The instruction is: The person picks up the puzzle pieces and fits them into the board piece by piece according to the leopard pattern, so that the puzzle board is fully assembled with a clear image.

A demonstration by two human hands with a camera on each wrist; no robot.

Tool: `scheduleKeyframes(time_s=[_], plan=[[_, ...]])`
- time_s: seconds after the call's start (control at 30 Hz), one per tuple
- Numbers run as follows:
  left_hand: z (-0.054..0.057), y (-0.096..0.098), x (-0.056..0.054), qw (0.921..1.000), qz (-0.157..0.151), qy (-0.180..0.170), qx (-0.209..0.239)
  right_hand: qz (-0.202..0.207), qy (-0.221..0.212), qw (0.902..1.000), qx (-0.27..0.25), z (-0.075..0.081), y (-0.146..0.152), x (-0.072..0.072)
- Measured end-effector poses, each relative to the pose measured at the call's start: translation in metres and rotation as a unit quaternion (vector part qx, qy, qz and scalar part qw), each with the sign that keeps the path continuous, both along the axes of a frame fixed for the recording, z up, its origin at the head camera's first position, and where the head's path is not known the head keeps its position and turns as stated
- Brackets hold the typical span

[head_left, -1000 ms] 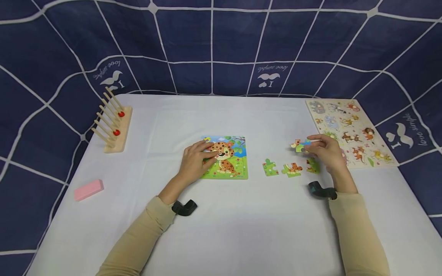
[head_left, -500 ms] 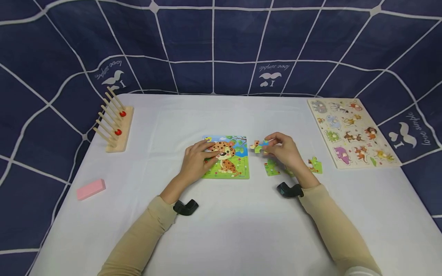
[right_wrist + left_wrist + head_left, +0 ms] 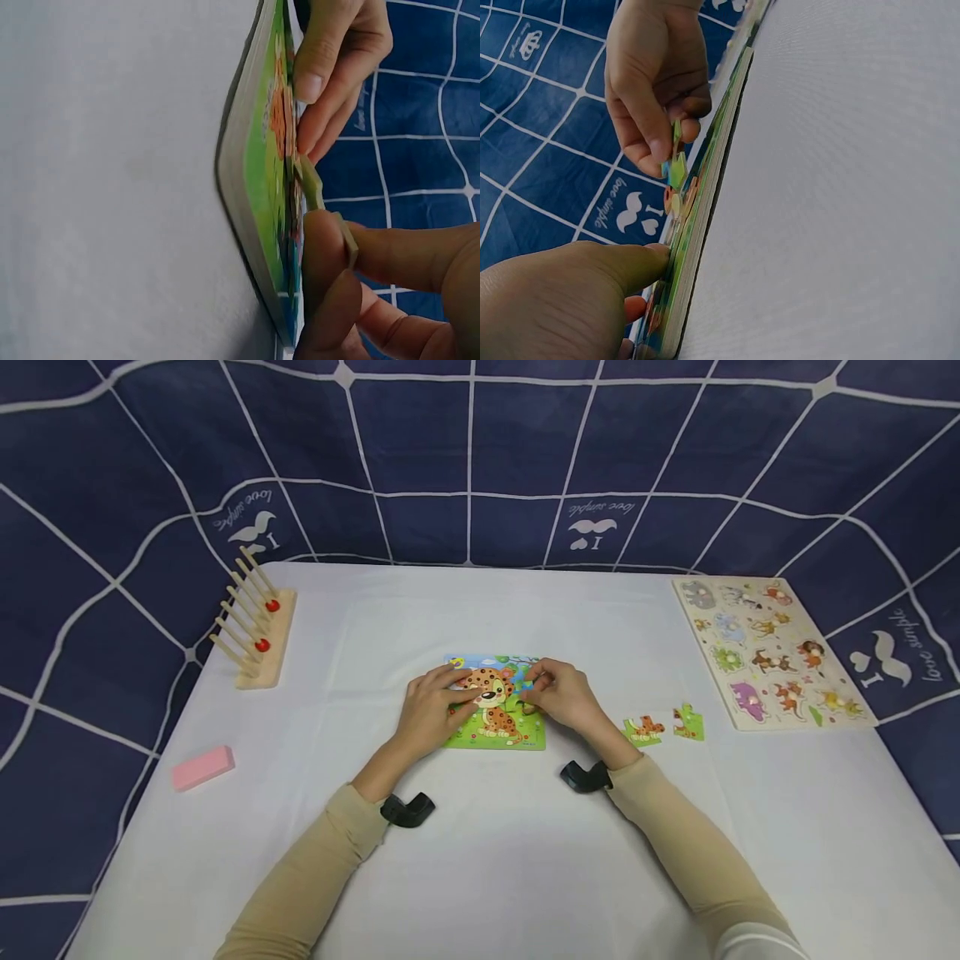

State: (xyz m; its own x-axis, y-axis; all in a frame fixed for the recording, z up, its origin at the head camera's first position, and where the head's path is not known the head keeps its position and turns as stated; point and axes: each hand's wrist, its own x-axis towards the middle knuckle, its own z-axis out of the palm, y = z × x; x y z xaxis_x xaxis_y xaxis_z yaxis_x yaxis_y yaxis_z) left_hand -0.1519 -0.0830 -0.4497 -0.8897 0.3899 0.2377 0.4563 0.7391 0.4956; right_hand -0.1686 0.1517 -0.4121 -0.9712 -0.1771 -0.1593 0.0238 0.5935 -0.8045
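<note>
White table holds the leopard puzzle board dead centre. Left hand lies flat on its 9 o'clock side, fingers straight, pressing down. Right hand comes in from 3 o'clock, pinching a puzzle piece tilted over the board's upper right.

Even, bright overhead light; shadows faint. Backdrop lines are bowed at head-view edges. Wrist views are softened closest to lens.

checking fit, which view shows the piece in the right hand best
Right wrist: the piece shows edge-on, pinched in the right hand, tilted against the puzzle. Left wrist shows it smaller; head view hides it behind fingers.
</note>
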Motion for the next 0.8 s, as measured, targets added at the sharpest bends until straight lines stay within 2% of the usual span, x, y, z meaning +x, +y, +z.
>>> scheduleKeyframes(time_s=[0.5, 0.8], plan=[[-0.0004, -0.0006, 0.0005, 0.9999, 0.003, -0.004, -0.011, 0.015, 0.06, 0.9937, 0.094, -0.0058, -0.0039, 0.0014], [0.0004, -0.0004, 0.0002, 0.9999, 0.003, -0.008, -0.01, 0.019, 0.079, 0.9894, 0.12, -0.0062, -0.0033, 0.0024]])
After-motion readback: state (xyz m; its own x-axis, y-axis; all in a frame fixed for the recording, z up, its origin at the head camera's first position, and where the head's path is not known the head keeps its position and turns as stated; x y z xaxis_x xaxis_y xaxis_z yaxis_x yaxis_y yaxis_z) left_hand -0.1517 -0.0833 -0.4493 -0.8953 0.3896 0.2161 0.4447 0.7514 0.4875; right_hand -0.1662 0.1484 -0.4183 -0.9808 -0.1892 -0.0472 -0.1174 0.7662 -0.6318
